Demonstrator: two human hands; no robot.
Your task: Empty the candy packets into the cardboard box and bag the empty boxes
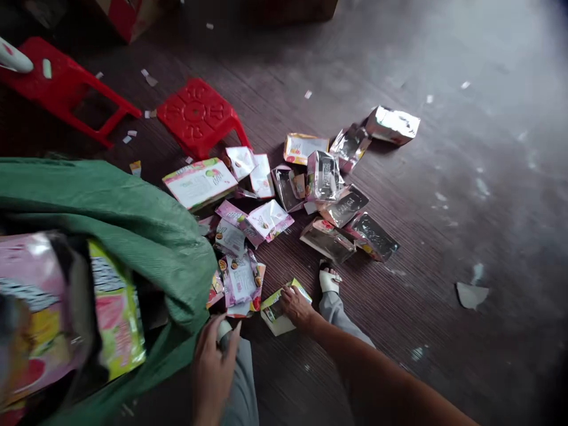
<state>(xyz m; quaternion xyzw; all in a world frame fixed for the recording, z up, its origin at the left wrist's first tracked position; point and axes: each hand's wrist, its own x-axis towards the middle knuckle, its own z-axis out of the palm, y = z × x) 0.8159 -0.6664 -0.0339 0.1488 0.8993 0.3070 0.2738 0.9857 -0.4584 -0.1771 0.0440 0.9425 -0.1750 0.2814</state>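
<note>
On the floor between my feet lies a small yellow-green printed carton (pixel 278 321). My right hand (pixel 296 306) reaches down onto it, fingers curled over its top. My left hand (pixel 216 355) is over my left leg, holding nothing, with fingers apart. Close by is a large green sack (pixel 177 254), its mouth open, with several printed cartons inside, among them a pink one (pixel 26 313) and a yellow-green one (pixel 116 313). Crumpled pink-and-white cartons (pixel 239 278) lie beside the sack, near my left foot.
More cartons are scattered ahead, including a white one (pixel 202 183), dark shiny ones (pixel 375 234) and a silvery one (pixel 394 124). Two red plastic stools (pixel 195 109) stand beyond the sack. Paper scraps and a pale flat piece (pixel 471 294) dot the dark floor.
</note>
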